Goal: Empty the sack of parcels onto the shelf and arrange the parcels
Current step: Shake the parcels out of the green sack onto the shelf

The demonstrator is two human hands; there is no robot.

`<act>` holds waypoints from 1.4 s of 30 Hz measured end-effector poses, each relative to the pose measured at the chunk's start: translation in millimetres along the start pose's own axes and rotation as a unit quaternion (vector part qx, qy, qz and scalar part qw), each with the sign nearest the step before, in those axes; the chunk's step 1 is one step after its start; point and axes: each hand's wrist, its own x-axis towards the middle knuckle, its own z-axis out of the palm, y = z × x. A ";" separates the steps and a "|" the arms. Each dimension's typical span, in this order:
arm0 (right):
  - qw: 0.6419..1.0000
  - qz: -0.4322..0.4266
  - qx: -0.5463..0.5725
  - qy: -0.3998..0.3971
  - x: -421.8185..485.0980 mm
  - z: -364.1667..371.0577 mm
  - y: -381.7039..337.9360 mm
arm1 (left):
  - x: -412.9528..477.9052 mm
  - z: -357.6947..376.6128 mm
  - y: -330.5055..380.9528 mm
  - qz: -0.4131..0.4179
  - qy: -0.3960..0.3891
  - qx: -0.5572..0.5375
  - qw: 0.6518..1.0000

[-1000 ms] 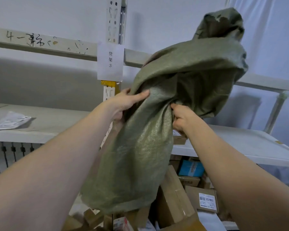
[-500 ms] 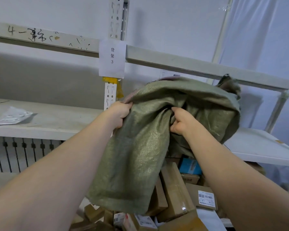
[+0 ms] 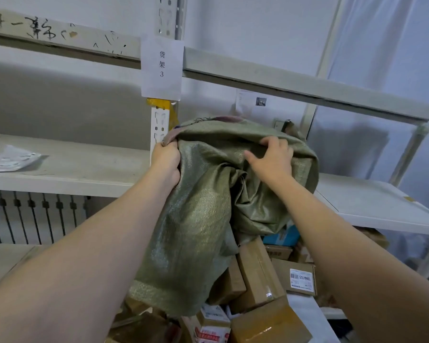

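Observation:
A limp green woven sack (image 3: pixel 198 226) hangs bunched in front of the shelving, looking empty. My left hand (image 3: pixel 166 159) is clenched on its left edge by the shelf upright. My right hand (image 3: pixel 270 157) presses on the top folds with fingers curled into the cloth. Below the sack lies a heap of cardboard parcels (image 3: pixel 260 273), some with white labels, on a lower shelf (image 3: pixel 312 315).
A white middle shelf (image 3: pixel 372 206) runs right of the sack and another board (image 3: pixel 72 169) runs left, holding a flat plastic mailer (image 3: pixel 10 158). A paper sign (image 3: pixel 162 68) hangs on the slotted upright. An upper shelf beam (image 3: pixel 307 85) crosses overhead.
The sack's bulging top has dropped from above the upper beam down to middle-shelf height and collapsed. My right hand moved from under the folds to on top of them.

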 end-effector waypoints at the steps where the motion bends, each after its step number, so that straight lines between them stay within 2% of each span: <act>1: 0.999 -0.022 -0.036 -0.033 -2.1 0.5 2.3 | -1.0 -0.2 -1.6 0.004 -0.006 -0.001 1.000; 3: 0.989 -0.025 -0.114 -0.094 -3.8 7.3 11.2 | -2.5 -0.2 -3.8 0.012 -0.008 -0.002 1.000; 5: 0.977 0.008 -0.138 -0.164 -5.1 16.9 22.1 | -6.1 -0.3 -3.8 0.019 -0.006 -0.019 1.000; 7: 0.962 0.048 -0.059 -0.263 -9.4 21.7 26.5 | -9.3 -0.6 -3.1 0.024 -0.007 -0.048 0.999; 10: 0.909 0.056 0.098 -0.401 -22.1 18.2 21.8 | -11.9 -3.2 -4.9 0.021 0.007 -0.090 0.996; 12: 0.882 0.037 0.119 -0.455 -31.4 16.0 13.5 | -11.2 -5.0 -8.3 0.013 0.018 -0.121 0.992; 14: 0.873 0.020 0.097 -0.478 -39.2 22.4 5.2 | -7.4 -6.4 -13.5 0.001 0.031 -0.152 0.988; 15: 0.878 0.009 0.066 -0.473 -43.3 28.8 1.4 | -7.7 -6.4 -15.4 -0.008 0.037 -0.171 0.985; 17: 0.912 -0.015 -0.005 -0.411 -51.0 44.8 -4.2 | -6.9 -6.3 -19.3 -0.029 0.034 -0.217 0.975; 19: 0.951 -0.032 -0.069 -0.299 -57.8 57.4 -7.5 | -9.1 -4.1 -21.0 -0.048 0.010 -0.277 0.960; 21: 0.970 -0.056 -0.150 -0.184 -61.9 59.8 -10.2 | -11.1 -4.1 -22.7 -0.064 -0.006 -0.302 0.951; 24: 0.949 -0.163 -0.269 0.019 -63.1 51.7 -9.7 | -5.0 -10.3 -26.4 -0.083 0.009 -0.297 0.951; 26: 0.921 -0.255 -0.278 0.094 -59.5 50.0 -6.4 | -5.1 -13.2 -26.1 -0.081 0.025 -0.296 0.951; 28: 0.906 -0.300 -0.287 0.084 -55.7 49.1 -7.8 | -9.5 -13.5 -23.2 -0.081 0.034 -0.306 0.948; 29: 0.904 -0.295 -0.302 0.071 -54.4 47.5 -11.4 | -11.6 -14.2 -22.0 -0.081 0.034 -0.312 0.946; 31: 0.915 -0.234 -0.327 0.020 -50.5 43.0 -19.1 | -17.1 -14.6 -19.0 -0.081 0.028 -0.322 0.943; 33: 0.940 -0.144 -0.303 -0.062 -46.0 38.0 -22.5 | -20.1 -15.4 -17.8 -0.085 0.033 -0.335 0.938; 35: 0.970 -0.042 -0.185 -0.152 -41.1 35.8 -19.2 | -19.6 -16.9 -20.3 -0.096 0.036 -0.354 0.930; 37: 0.976 0.028 -0.069 -0.204 -41.2 34.9 -13.8 | -15.9 -19.7 -26.9 -0.111 0.028 -0.371 0.922; 40: 0.977 0.047 0.022 -0.207 -46.3 40.1 -11.6 | -9.0 -27.7 -38.8 -0.136 0.013 -0.353 0.926; 42: 0.972 0.109 0.123 -0.171 -46.7 46.4 -15.4 | -7.3 -31.2 -43.7 -0.150 -0.002 -0.324 0.934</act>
